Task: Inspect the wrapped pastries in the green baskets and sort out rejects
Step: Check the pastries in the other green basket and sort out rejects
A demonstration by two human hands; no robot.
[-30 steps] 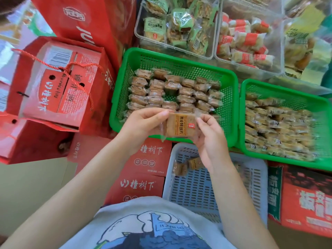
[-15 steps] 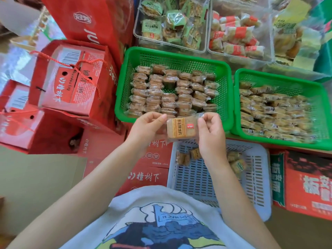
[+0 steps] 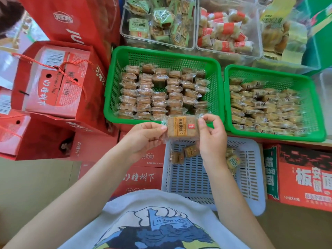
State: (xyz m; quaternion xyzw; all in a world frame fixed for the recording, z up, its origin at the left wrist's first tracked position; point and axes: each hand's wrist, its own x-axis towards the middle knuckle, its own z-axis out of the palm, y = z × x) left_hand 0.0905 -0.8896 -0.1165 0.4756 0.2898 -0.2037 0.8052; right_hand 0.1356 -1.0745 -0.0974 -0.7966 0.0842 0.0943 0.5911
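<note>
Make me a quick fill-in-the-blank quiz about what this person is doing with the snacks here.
1. Both hands, the left hand and the right hand, pinch one wrapped pastry by the ends of its ____.
2. The two baskets full of wrapped pastries, the left basket and the right basket, are coloured ____.
3. The pale slotted basket below the hands holds only a ____ pastries.
4. The gift boxes with rope handles at the left are ____.

Missing words: wrapper; green; few; red

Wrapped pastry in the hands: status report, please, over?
Left hand and right hand pinch opposite wrapper ends of one wrapped pastry, label up. Held over near rim of left green basket, above white basket. Nothing in the way.
</note>
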